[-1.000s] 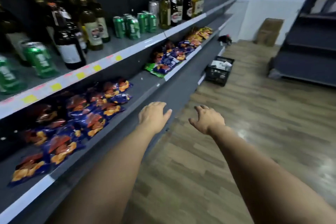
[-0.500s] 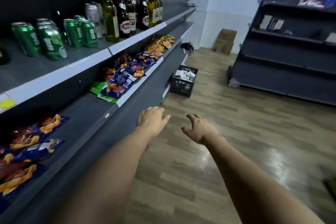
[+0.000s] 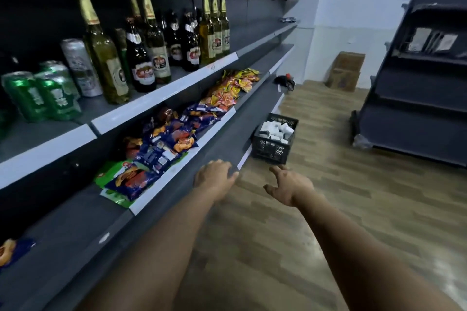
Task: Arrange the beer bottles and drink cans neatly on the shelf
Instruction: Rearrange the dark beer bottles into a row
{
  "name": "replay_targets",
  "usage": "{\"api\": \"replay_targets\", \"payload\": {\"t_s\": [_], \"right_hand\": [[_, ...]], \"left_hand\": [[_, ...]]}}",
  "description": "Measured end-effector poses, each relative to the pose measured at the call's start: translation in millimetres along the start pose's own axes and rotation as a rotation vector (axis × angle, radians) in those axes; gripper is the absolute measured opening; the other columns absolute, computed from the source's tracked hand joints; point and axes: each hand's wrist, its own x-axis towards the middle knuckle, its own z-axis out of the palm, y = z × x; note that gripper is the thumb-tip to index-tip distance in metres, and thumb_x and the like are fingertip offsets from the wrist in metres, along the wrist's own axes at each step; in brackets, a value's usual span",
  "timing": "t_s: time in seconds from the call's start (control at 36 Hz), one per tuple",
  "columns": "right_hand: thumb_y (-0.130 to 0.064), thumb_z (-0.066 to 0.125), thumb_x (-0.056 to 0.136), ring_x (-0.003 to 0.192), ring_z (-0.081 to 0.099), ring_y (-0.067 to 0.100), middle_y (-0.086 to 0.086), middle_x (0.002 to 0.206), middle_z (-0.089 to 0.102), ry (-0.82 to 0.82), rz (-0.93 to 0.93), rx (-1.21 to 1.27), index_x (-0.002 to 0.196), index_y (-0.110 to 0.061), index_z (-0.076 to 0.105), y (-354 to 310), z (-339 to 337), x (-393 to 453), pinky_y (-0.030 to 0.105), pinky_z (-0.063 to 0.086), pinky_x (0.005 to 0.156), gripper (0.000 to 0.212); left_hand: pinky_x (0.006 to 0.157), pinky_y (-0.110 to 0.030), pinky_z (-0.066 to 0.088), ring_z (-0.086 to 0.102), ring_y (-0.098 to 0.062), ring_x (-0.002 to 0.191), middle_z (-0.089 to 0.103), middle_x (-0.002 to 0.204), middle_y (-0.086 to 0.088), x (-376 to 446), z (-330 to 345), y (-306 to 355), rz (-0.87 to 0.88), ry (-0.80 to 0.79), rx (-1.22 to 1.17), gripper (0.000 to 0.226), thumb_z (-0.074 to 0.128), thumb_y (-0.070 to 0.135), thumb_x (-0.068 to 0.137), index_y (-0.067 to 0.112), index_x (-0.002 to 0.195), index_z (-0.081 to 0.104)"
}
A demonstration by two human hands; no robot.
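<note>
So I'm holding both arms out in front of me, low, and neither is holding anything. My left hand [image 3: 214, 179] is hanging palm down with the fingers loosely spread, right over the front edge of the lower shelf [image 3: 222, 139]. My right hand [image 3: 290, 188] is floating beside it over the wooden floor [image 3: 353, 209], fingers spread and a bit curled, gripping nothing.

The stuff I actually care about is sitting up and to my left, on the drinks shelf [image 3: 161, 98], one level above the snack packets [image 3: 161, 144]. The green cans [image 3: 43, 96] are clustering at the near end of that shelf, close to its front edge, with a silver can [image 3: 80, 68] just behind them. The beer bottles [image 3: 149, 43] are standing upright further along, necks pointing straight up, in a loose bunch that's running away from me down the shelf, ending in three pale ones [image 3: 214, 30] near the front edge.

So the whole thing is turning on this: everything is lying left and higher than my hands, and the row's long axis is following the shelf's front edge. My left hand is clearly the nearer one. I'm guessing the reach is going up and across from there, with the right crossing over to help.
</note>
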Motion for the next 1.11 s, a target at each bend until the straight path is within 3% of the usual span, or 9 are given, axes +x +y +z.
{"api": "replay_targets", "payload": {"t_s": [0.28,0.47,0.58,0.81,0.94,1.03,1.11], "right_hand": [[-0.048,0.048,0.092,0.126,0.047,0.028,0.006,0.140,0.046,0.033,-0.130,0.003,0.140,-0.021,0.039,40.7,-58.6,180.1,0.037,0.044,0.096,0.056],[-0.048,0.048,0.095,0.131,0.042,0.028,0.006,0.147,0.040,0.114,-0.259,-0.048,0.148,-0.021,0.030,18.9,-95.8,306.5,0.041,0.042,0.103,0.062],[-0.044,0.048,0.096,0.128,0.045,0.028,0.006,0.143,0.043,0.182,-0.309,-0.028,0.146,-0.023,0.032,-4.7,-122.7,377.4,0.039,0.045,0.094,0.057],[-0.040,0.045,0.098,0.111,0.057,0.027,0.006,0.128,0.056,0.355,-0.393,0.113,0.138,-0.020,0.038,-63.6,-175.1,500.5,0.037,0.052,0.079,0.046],[-0.037,0.043,0.099,0.102,0.059,0.026,0.006,0.121,0.060,0.455,-0.487,0.286,0.127,-0.019,0.043,-95.6,-189.3,560.2,0.034,0.048,0.072,0.034],[-0.038,0.042,0.099,0.099,0.060,0.027,0.006,0.117,0.062,0.511,-0.548,0.382,0.123,-0.018,0.046,-114.6,-202.4,588.1,0.035,0.049,0.076,0.032],[-0.039,0.040,0.100,0.101,0.060,0.026,0.004,0.119,0.059,0.604,-0.658,0.398,0.128,-0.015,0.047,-129.4,-213.9,612.8,0.032,0.043,0.071,0.036]], "left_hand": [[0.095,-0.037,0.041,0.047,-0.022,0.124,0.051,0.136,-0.002,156.9,-39.6,1.0,-0.107,0.114,0.040,0.045,0.038,0.046,0.100,0.019,0.134,0.051],[0.089,-0.037,0.046,0.049,-0.022,0.120,0.054,0.130,0.000,263.9,-65.3,-33.5,-0.204,0.303,0.018,0.039,0.040,0.046,0.099,0.022,0.125,0.058],[0.092,-0.037,0.045,0.047,-0.022,0.124,0.050,0.136,-0.001,321.1,-88.3,-61.5,-0.257,0.374,-0.051,0.042,0.042,0.046,0.099,0.023,0.133,0.051],[0.089,-0.038,0.046,0.045,-0.026,0.127,0.038,0.146,-0.004,423.3,-136.3,-109.3,-0.392,0.612,-0.317,0.063,0.057,0.042,0.093,0.025,0.147,0.030],[0.092,-0.040,0.048,0.045,-0.025,0.127,0.037,0.144,-0.004,476.0,-149.5,-124.5,-0.458,0.709,-0.491,0.087,0.072,0.041,0.082,0.030,0.150,0.019],[0.092,-0.040,0.047,0.046,-0.027,0.127,0.037,0.143,-0.005,503.4,-152.3,-128.6,-0.522,0.755,-0.569,0.100,0.079,0.045,0.074,0.028,0.150,0.016],[0.095,-0.043,0.047,0.046,-0.028,0.126,0.040,0.141,-0.006,525.6,-151.1,-128.0,-0.554,0.813,-0.642,0.108,0.084,0.045,0.067,0.027,0.150,0.018]]}}
